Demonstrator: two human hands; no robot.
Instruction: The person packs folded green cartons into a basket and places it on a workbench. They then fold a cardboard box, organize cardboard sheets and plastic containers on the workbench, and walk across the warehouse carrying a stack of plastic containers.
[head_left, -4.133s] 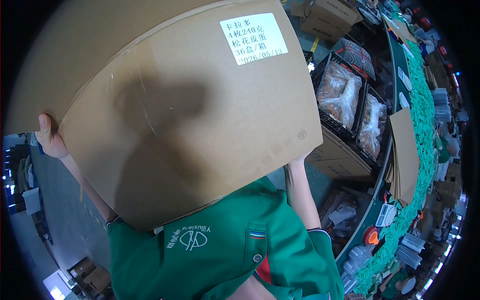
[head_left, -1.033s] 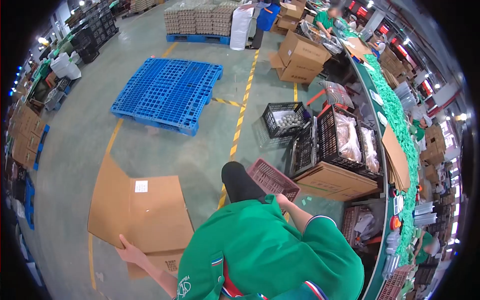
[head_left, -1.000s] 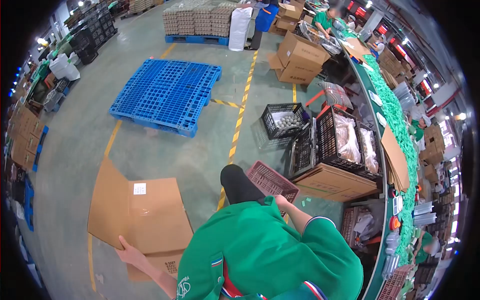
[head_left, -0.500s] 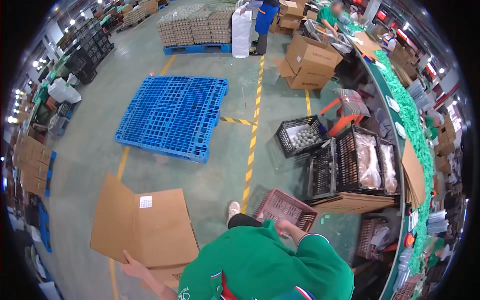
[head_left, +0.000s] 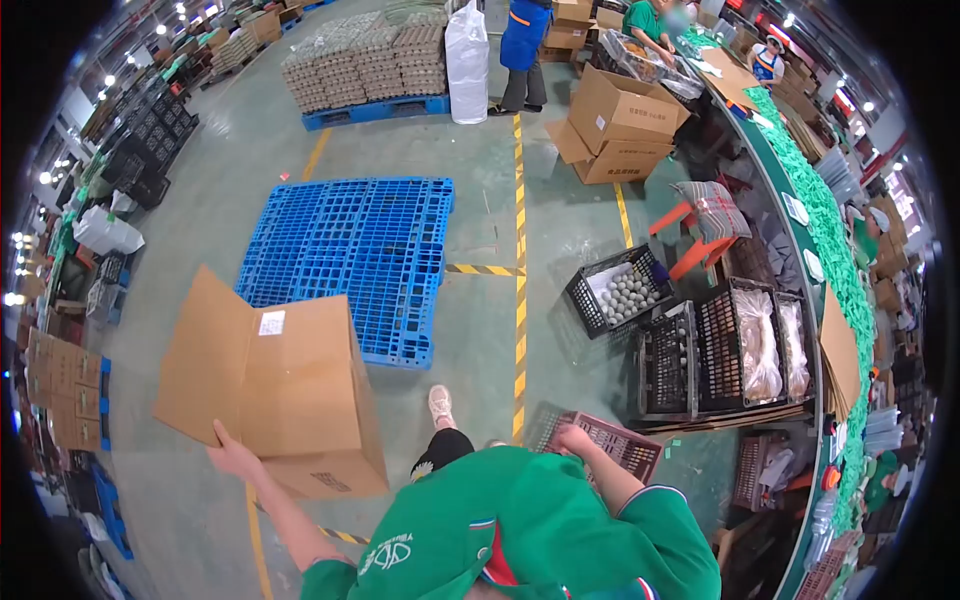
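My left hand [head_left: 234,456] grips the lower left edge of a large open cardboard box [head_left: 300,375], which has a raised flap and a white label. The box is tilted beside the near end of the blue pallet [head_left: 350,250]. My right hand [head_left: 574,440] is closed at the upper left rim of a reddish-brown plastic crate [head_left: 640,452] on my right; its fingertips are partly hidden. My green shirt hides part of the crate.
A black crate of grey eggs [head_left: 628,295] stands ahead right, near black crates [head_left: 668,365] and a red stool [head_left: 690,255]. Cartons [head_left: 615,130] stand farther off. A long green-topped table [head_left: 790,210] lines the right side. One person [head_left: 525,50] stands beyond the pallet.
The cardboard box has moved up and forward with my left hand, now overlapping the pallet in view. My body has stepped forward, and my right hand is higher over the crate's rim.
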